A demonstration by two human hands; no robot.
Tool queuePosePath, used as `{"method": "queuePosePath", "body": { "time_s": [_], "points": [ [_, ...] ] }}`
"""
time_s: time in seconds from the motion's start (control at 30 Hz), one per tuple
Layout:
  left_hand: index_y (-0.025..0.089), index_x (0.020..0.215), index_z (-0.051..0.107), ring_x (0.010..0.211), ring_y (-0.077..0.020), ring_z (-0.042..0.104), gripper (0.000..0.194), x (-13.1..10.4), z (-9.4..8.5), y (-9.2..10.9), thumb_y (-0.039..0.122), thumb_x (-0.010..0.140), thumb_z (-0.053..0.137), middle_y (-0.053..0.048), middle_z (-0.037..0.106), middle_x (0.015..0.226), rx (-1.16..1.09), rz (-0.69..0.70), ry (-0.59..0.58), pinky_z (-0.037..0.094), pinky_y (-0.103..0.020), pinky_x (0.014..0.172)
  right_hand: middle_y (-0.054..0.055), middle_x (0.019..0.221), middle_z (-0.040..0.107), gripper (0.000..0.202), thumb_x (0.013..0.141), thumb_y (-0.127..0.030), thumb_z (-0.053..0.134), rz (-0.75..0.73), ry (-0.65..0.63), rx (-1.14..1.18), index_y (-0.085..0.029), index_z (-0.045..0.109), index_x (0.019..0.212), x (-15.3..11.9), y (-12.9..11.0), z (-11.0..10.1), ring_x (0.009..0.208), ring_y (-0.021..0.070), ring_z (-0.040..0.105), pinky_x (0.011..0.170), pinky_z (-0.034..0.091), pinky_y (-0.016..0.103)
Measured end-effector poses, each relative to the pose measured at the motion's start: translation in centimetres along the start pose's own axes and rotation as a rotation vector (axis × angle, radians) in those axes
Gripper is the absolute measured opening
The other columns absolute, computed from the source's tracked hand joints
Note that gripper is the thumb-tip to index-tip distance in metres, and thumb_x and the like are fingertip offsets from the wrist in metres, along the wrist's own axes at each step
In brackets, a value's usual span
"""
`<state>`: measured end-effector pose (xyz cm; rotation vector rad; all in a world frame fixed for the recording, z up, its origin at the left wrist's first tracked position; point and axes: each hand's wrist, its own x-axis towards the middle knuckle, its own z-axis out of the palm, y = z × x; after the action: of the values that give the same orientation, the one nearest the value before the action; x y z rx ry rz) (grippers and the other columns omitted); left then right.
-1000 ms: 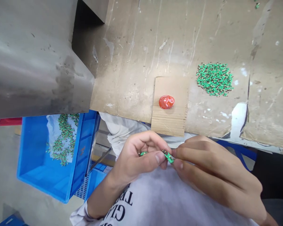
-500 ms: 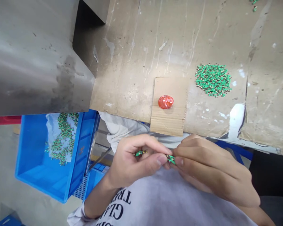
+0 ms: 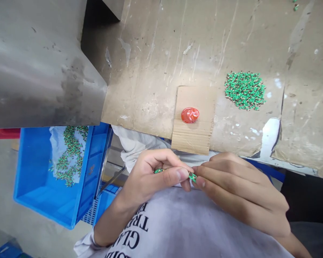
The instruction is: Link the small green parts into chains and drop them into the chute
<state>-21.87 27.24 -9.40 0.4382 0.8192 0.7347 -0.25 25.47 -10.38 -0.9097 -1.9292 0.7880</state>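
Observation:
In front of my chest, my left hand point(image 3: 157, 173) and my right hand point(image 3: 239, 191) meet at the fingertips. Both pinch a small green part with copper-brown ends point(image 3: 192, 177), partly covered by the fingers. More green pieces point(image 3: 158, 171) show in the curl of my left hand, behind the thumb; how many lie there is hidden. Beyond the hands, on the table, lies a cardboard piece point(image 3: 192, 138) bearing a shallow red oval dish point(image 3: 190, 115) with a glossy surface. To its right is a heap of similar green parts point(image 3: 244, 90).
A blue bin point(image 3: 48, 200) at lower left holds white sheeting and many green parts point(image 3: 70, 157). A large metal housing point(image 3: 43, 64) stands at the table's left. Brown, scuffed sheeting covers the table point(image 3: 150, 100), torn near the front edge. Loose green bits point(image 3: 295, 7) lie far right.
My hands stay joined at the fingertips and have shifted slightly up and left. The small part is turned a little between them, and my left thumb covers more of the pieces behind it.

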Motion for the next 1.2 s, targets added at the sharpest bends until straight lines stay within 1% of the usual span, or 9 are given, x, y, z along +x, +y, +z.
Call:
{"method": "queuePosePath", "body": {
  "time_s": [0.1,0.27,0.4,0.53,0.63,0.73,0.83,1.0,1.2],
  "points": [
    [0.021,0.100,0.088,0.074,-0.0093,0.079,0.004,-0.1,-0.1,0.0,0.023,0.097,0.085,-0.002,0.085,0.081,0.039,0.021,-0.021,0.060,-0.015,0.070,0.008,0.105,0.085,0.019,0.106,-0.004,0.063,-0.039,0.051,0.054,-0.016,0.077,0.107,0.1,0.5,0.2,0.096,0.0230,0.081,0.078,0.067,0.038],
    [0.020,0.100,0.087,0.068,-0.0157,0.079,0.006,-0.3,0.1,0.1,0.023,0.095,0.084,-0.002,0.075,0.069,0.287,0.176,0.007,0.060,-0.020,0.062,0.009,0.102,0.084,0.021,0.100,0.003,0.067,-0.085,-0.022,0.160,-0.011,0.071,0.116,0.8,1.9,0.1,0.093,0.0173,0.080,0.080,0.065,0.032],
    [0.020,0.097,0.084,0.051,-0.0118,0.060,0.006,-0.4,0.6,0.0,0.024,0.093,0.086,0.004,0.058,0.054,0.525,0.336,0.061,0.047,-0.021,0.049,0.005,0.087,0.081,0.014,0.105,-0.010,0.068,-0.019,0.048,0.342,-0.019,0.072,0.116,0.8,2.6,0.9,0.078,0.0172,0.080,0.071,0.065,0.032],
    [0.023,0.105,0.080,0.047,-0.0056,0.038,0.024,0.1,0.8,-0.5,0.022,0.086,0.094,0.003,0.072,0.073,0.630,0.536,0.051,0.040,-0.023,0.047,0.003,0.080,0.078,0.006,0.101,-0.019,0.077,0.256,0.192,0.653,-0.020,0.076,0.107,0.4,2.0,1.9,0.065,0.0167,0.073,0.060,0.061,0.029],
    [0.022,0.100,0.078,0.052,-0.0055,0.047,0.023,0.6,0.6,-0.9,0.020,0.085,0.095,0.000,0.079,0.090,0.659,0.678,0.050,0.045,-0.022,0.051,-0.001,0.070,0.071,0.008,0.102,-0.027,0.080,0.512,0.170,0.866,-0.021,0.075,0.098,0.4,1.0,2.1,0.052,0.0118,0.062,0.051,0.053,0.023],
    [0.020,0.095,0.076,0.060,-0.0079,0.058,0.023,0.8,0.3,-1.0,0.020,0.084,0.096,-0.001,0.078,0.090,0.669,0.710,0.044,0.045,-0.020,0.051,-0.004,0.066,0.066,0.011,0.104,-0.028,0.079,0.611,0.134,1.020,-0.021,0.074,0.097,0.6,0.4,2.1,0.047,0.0082,0.058,0.048,0.048,0.018],
    [0.019,0.093,0.075,0.062,-0.0084,0.062,0.024,0.9,0.1,-1.0,0.021,0.083,0.097,-0.001,0.078,0.090,0.664,0.731,0.037,0.045,-0.020,0.049,-0.005,0.065,0.065,0.012,0.103,-0.028,0.079,0.629,0.119,1.030,-0.021,0.073,0.096,0.7,0.2,2.0,0.047,0.0079,0.060,0.050,0.049,0.018],
    [0.019,0.089,0.068,0.077,-0.0123,0.074,0.031,1.0,0.1,-1.2,0.012,0.080,0.097,0.000,0.075,0.088,0.627,0.801,0.026,0.060,-0.020,0.064,-0.005,0.063,0.068,0.014,0.104,-0.029,0.078,0.612,0.091,0.958,-0.021,0.070,0.095,0.9,0.2,1.8,0.046,0.0091,0.060,0.047,0.047,0.019],
    [0.020,0.087,0.060,0.075,-0.0120,0.075,0.038,1.2,0.1,-1.6,0.012,0.081,0.096,0.002,0.073,0.087,0.581,0.795,0.033,0.063,-0.019,0.065,-0.004,0.062,0.070,0.018,0.105,-0.031,0.078,0.615,0.078,0.889,-0.021,0.068,0.093,1.2,-0.1,1.5,0.044,0.0105,0.061,0.047,0.049,0.021]
  ]
}}
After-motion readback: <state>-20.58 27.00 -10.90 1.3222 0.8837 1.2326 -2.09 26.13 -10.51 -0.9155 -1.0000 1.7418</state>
